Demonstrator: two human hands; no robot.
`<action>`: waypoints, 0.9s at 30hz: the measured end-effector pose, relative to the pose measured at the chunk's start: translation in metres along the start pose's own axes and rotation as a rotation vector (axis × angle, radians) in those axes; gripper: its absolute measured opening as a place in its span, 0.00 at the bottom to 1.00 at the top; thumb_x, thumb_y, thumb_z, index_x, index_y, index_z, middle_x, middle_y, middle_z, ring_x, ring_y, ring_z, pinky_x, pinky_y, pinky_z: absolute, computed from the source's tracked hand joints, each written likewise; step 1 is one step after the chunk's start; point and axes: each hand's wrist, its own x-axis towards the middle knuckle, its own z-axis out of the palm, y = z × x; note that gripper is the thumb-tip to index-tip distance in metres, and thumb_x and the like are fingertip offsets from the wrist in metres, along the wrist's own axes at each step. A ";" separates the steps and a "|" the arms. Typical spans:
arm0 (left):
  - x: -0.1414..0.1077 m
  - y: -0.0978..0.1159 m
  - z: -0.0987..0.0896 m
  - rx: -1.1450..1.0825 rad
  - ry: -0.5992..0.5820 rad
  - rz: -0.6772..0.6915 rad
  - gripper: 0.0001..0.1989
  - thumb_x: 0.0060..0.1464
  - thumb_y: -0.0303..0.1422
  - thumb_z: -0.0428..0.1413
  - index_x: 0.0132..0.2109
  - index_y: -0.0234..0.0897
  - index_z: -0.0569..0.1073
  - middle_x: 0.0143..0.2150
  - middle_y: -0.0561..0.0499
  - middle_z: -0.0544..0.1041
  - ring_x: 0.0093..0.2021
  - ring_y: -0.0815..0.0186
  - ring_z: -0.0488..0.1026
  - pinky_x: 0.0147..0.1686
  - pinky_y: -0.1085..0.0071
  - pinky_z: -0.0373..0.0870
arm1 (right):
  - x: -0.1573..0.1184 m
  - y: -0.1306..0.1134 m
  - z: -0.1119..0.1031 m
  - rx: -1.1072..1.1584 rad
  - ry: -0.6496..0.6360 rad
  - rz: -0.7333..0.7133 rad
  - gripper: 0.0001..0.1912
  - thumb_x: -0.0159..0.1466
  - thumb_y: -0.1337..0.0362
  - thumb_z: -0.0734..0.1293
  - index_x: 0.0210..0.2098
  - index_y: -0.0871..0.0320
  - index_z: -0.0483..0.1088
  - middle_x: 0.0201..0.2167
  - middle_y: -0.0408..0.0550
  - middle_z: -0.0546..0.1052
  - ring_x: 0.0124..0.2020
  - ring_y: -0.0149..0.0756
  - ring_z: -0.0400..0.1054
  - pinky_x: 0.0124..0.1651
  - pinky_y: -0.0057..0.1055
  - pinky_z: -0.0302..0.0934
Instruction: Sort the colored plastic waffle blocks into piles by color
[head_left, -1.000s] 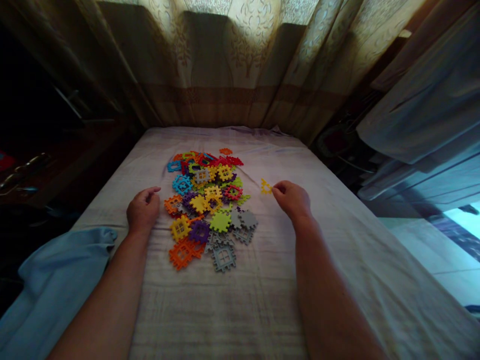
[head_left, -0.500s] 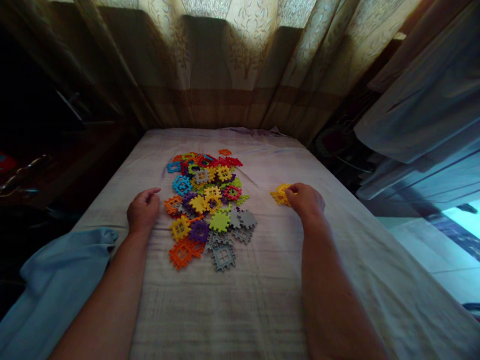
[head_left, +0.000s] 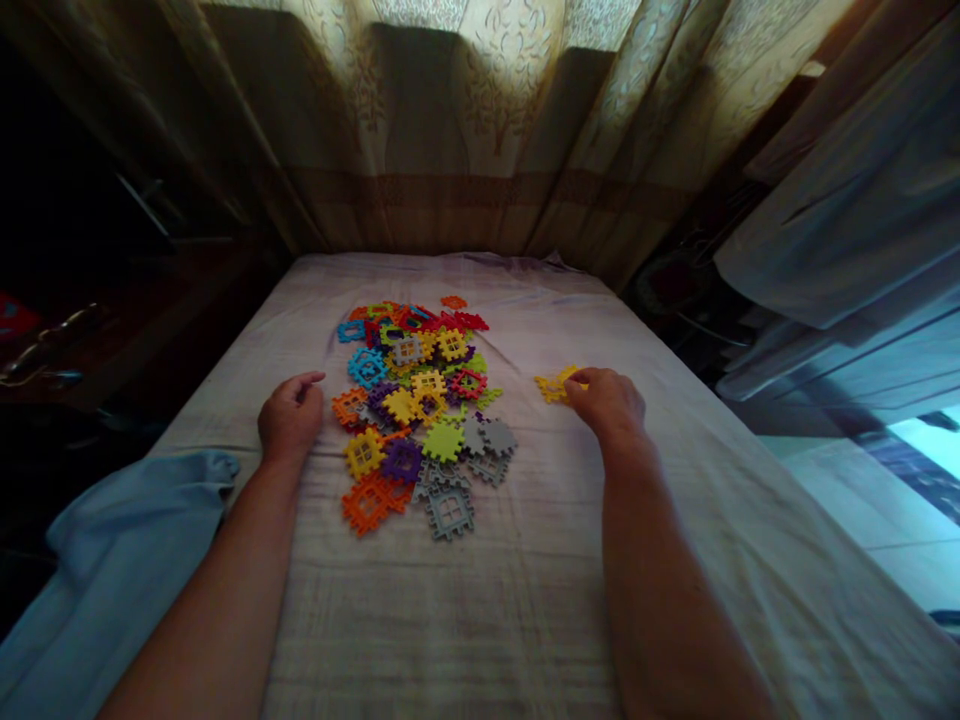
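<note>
"Pinching what, at the right hand (head_left: pixel 609 402)?"
"A yellow piece (head_left: pixel 553 385), notched along its edge. Thumb and forefinger are closed on its right side. Whether it touches the sheet (head_left: pixel 525 600), cannot tell."
"Left hand (head_left: pixel 291 420)?"
"Fingers curled in; thumb and forefinger tips slightly apart. Position: left of the pile (head_left: pixel 401 406), near an orange piece (head_left: pixel 341 408). Whether the remaining fingers press together, cannot tell."
"Yellow piece against pile?"
"To the right of it, clearly apart, level with its middle."
"Pile make-up?"
"Notched pieces, overlapping, several colors. Nearest the wearer, a gray piece (head_left: pixel 448 511) with a window-like center. Above that, a lime piece (head_left: pixel 442 440), with a purple piece (head_left: pixel 402 460) to its left. Blue piece (head_left: pixel 367 367) on the left flank. Lone orange piece (head_left: pixel 454 302) just beyond the far end."
"Surroundings?"
"Blue cloth (head_left: pixel 135 540) left of the left forearm; patterned curtain (head_left: pixel 450 200) behind the sheet's far edge."
</note>
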 end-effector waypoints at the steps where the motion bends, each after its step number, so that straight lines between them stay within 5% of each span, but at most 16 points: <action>1: 0.000 0.000 0.000 0.002 0.000 0.000 0.19 0.52 0.37 0.50 0.47 0.42 0.80 0.37 0.50 0.79 0.35 0.62 0.73 0.37 0.68 0.70 | 0.000 0.001 -0.001 0.006 0.012 0.006 0.17 0.63 0.58 0.64 0.46 0.53 0.80 0.44 0.56 0.80 0.47 0.49 0.73 0.44 0.38 0.65; 6: -0.001 0.003 -0.002 0.010 -0.012 -0.008 0.19 0.52 0.36 0.50 0.47 0.42 0.80 0.35 0.51 0.78 0.34 0.62 0.73 0.37 0.68 0.70 | -0.009 -0.022 -0.004 0.074 0.041 -0.134 0.16 0.66 0.60 0.62 0.45 0.55 0.80 0.47 0.55 0.79 0.50 0.46 0.71 0.51 0.39 0.63; 17: 0.000 0.001 0.000 0.015 -0.008 -0.002 0.19 0.52 0.36 0.50 0.47 0.42 0.80 0.36 0.51 0.79 0.34 0.63 0.73 0.37 0.69 0.69 | -0.074 -0.107 0.034 0.337 -0.108 -0.845 0.15 0.68 0.60 0.64 0.50 0.56 0.75 0.51 0.53 0.77 0.53 0.42 0.68 0.58 0.39 0.57; 27: -0.002 0.004 -0.002 0.042 -0.028 -0.011 0.20 0.52 0.37 0.49 0.47 0.42 0.80 0.32 0.51 0.77 0.32 0.62 0.72 0.33 0.68 0.67 | -0.085 -0.111 0.043 0.313 -0.161 -0.883 0.19 0.67 0.56 0.65 0.56 0.53 0.70 0.61 0.54 0.69 0.62 0.45 0.61 0.61 0.45 0.53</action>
